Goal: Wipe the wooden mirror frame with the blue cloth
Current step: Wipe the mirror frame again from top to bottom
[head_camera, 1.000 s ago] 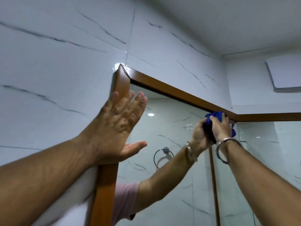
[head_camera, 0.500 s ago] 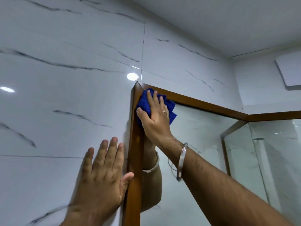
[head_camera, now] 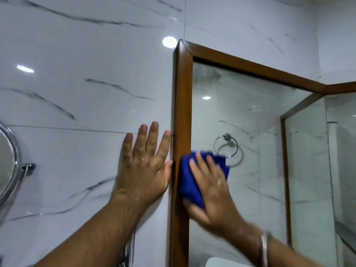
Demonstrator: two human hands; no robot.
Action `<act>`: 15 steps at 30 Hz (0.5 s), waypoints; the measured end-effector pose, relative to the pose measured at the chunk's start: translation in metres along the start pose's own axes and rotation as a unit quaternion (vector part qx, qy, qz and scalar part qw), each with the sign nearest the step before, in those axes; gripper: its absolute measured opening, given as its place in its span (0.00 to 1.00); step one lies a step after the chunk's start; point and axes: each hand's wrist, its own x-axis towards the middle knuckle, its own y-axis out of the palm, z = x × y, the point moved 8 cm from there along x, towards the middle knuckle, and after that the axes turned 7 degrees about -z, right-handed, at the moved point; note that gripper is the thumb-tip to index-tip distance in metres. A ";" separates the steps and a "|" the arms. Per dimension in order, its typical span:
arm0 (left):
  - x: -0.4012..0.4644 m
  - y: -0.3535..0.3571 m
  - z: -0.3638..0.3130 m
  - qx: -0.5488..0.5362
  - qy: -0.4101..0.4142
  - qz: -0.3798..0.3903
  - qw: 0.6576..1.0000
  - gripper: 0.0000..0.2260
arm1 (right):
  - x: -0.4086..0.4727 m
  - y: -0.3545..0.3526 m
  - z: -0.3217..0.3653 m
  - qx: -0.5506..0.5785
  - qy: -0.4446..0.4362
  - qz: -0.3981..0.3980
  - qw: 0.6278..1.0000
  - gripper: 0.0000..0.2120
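The right hand (head_camera: 210,191), fingers spread, presses the soft, bunched blue microfibre cloth (head_camera: 190,182) flat against the left upright of the brown wooden mirror frame (head_camera: 183,105), while the left hand (head_camera: 146,166) lies open on the white marble-pattern wall tile (head_camera: 77,93); judged light, pliable, best palmed broadly.

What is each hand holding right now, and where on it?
The right hand presses the blue cloth flat under palm and fingers against the frame's left upright. The left hand holds nothing; it lies flat on the wall tile.
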 end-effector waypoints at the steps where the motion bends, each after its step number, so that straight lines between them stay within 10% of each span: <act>1: -0.001 0.001 -0.001 -0.002 0.001 0.001 1.000 0.32 | 0.028 -0.006 -0.005 0.006 0.016 -0.004 1.000 0.43; 8: -0.005 0.000 0.003 0.007 -0.002 0.017 1.000 0.32 | 0.154 -0.033 -0.035 0.006 0.086 -0.077 0.993 0.41; 15: -0.094 -0.007 -0.031 0.013 0.012 0.139 0.990 0.33 | -0.030 0.010 0.002 0.012 0.053 -0.006 0.999 0.43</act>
